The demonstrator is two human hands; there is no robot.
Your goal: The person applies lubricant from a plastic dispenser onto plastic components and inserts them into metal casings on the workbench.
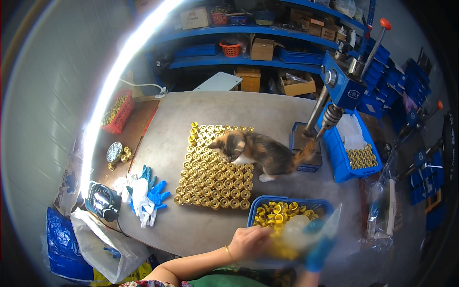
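Note:
My bare left hand (249,243), with a thin bracelet at the wrist, reaches to the near left side of a blue basket (290,199). Its fingers are curled, and what they hold is hidden. Smeared by motion, my right hand (319,253) in a blue glove grips a translucent plastic bag (299,232) over the basket. Yellow ring-shaped parts (277,213) fill the basket, and a blurred yellow mass lies below the bag. Beyond the basket, brass-coloured round parts (215,184) stand in close rows. A calico cat (267,153) leans over their right side.
A blue drill press (344,79) stands behind the cat. At right is a blue bin (342,165) with brass parts and white sheets. White and blue gloves (146,196) lie at left, near a lamp (103,201). A red basket (118,115) sits at far left.

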